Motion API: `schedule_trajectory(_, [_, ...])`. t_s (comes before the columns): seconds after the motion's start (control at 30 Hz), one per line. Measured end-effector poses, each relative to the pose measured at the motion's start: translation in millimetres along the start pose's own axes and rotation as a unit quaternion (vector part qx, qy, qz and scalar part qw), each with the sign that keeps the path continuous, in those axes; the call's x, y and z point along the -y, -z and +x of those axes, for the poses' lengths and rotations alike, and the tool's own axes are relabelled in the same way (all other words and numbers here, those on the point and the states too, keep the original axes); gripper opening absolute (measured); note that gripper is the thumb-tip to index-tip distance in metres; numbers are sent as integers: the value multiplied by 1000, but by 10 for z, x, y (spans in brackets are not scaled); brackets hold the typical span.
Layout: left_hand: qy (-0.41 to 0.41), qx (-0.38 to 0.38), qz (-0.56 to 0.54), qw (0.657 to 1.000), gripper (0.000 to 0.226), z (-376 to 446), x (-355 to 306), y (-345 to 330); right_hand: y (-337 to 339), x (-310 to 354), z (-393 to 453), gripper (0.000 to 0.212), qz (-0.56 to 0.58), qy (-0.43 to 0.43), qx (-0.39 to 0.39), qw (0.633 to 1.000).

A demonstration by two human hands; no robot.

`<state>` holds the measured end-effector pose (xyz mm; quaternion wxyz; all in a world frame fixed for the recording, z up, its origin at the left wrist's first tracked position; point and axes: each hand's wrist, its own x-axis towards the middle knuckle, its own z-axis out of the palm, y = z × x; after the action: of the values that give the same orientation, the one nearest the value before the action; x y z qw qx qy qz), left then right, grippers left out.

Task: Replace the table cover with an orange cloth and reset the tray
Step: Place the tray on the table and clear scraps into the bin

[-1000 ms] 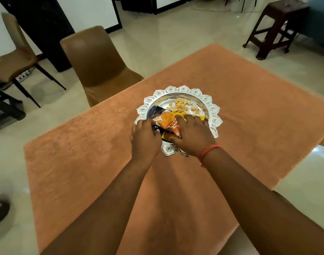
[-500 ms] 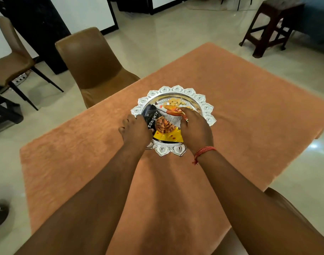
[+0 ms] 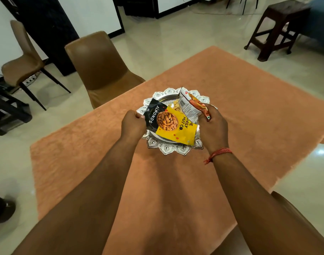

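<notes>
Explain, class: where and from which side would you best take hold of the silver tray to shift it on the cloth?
Grip the silver tray by its scalloped rim on the near side, fingers from above. That edge is bare; the almonds packet covers the middle, and the left hand and right hand crowd its sides.

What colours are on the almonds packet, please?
The almonds packet is black at one end and yellow at the other, with brown almonds pictured; head view.
</notes>
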<state>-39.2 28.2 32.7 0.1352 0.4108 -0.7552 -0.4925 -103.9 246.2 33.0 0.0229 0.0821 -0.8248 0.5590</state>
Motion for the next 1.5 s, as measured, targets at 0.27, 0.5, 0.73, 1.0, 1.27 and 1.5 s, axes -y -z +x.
schedule_trajectory(0.27, [43,-57,-165,984,12,-69,154,631,-207,200,-251,35,9,-9,17,1000])
schedule_trajectory(0.5, [50,-127,-133,982,22,-88,939,1396,-605,514,-940,34,20,30,90,995])
schedule_trajectory(0.73, [117,-126,-51,984,12,-197,2155,1861,-1342,245,-1745,25,-43,-2,217,975])
schedule_trajectory(1.0, [97,-107,33,989,15,-179,2746,1909,-1934,-32,-1864,36,-175,-20,201,964])
schedule_trajectory(1.27, [103,-120,0,987,30,-49,2937,2060,-2249,-554,-2299,68,-393,59,346,850])
schedule_trajectory(1.5, [-23,-21,194,980,42,-912,3298,2091,-2116,-581,-2460,57,-406,61,305,859])
